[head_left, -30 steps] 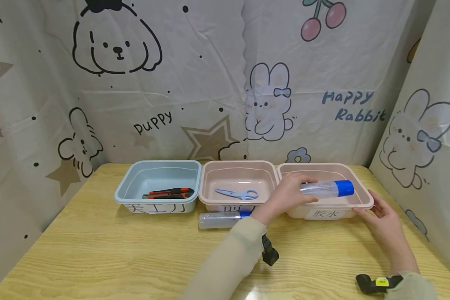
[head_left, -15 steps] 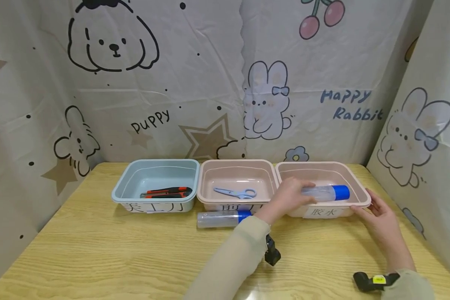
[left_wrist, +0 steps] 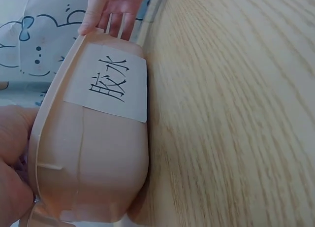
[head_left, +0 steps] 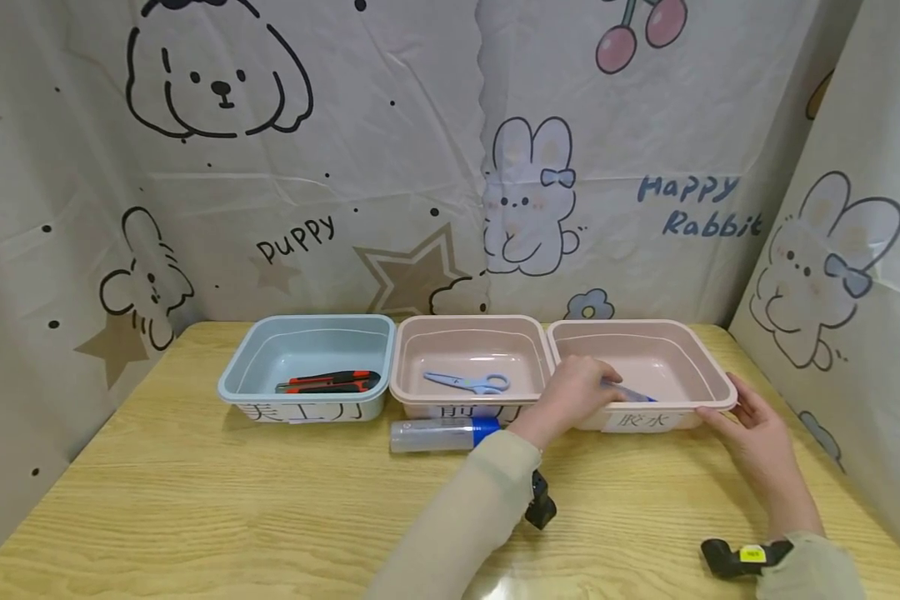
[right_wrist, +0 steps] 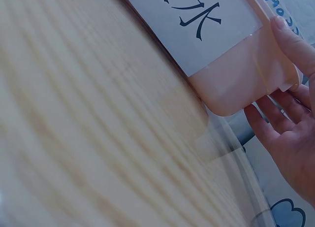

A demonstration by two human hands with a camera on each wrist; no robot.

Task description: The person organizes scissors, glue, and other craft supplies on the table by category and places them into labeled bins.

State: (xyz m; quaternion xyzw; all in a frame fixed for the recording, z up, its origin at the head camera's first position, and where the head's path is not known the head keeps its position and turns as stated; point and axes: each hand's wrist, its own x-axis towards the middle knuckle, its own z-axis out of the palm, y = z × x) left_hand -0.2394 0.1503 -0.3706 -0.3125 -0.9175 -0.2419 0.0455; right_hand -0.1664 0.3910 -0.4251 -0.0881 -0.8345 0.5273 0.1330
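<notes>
At the right-hand pink bin (head_left: 645,340), my left hand (head_left: 579,390) reaches over the front rim and holds a clear glue bottle (head_left: 630,392) low inside. Most of the bottle is hidden by the hand and bin wall; a bluish strip of it shows. My right hand (head_left: 753,425) grips the same bin's front right corner, thumb on the rim and fingers around the side. In the right wrist view the thumb and fingers of that hand (right_wrist: 290,113) lie about the bin corner. A second glue bottle (head_left: 438,435) with a blue cap lies on the table before the middle bin.
A blue bin (head_left: 307,323) at the left holds red-and-black utility knives (head_left: 330,382). The middle pink bin (head_left: 472,323) holds blue scissors (head_left: 468,383). All three stand in a row on the wooden table (head_left: 270,500), before a printed curtain (head_left: 390,167).
My left hand has lowered the glue bottle into the right bin, so its blue cap has sunk behind the front rim. My right hand stays on the bin's corner. The view has shifted slightly.
</notes>
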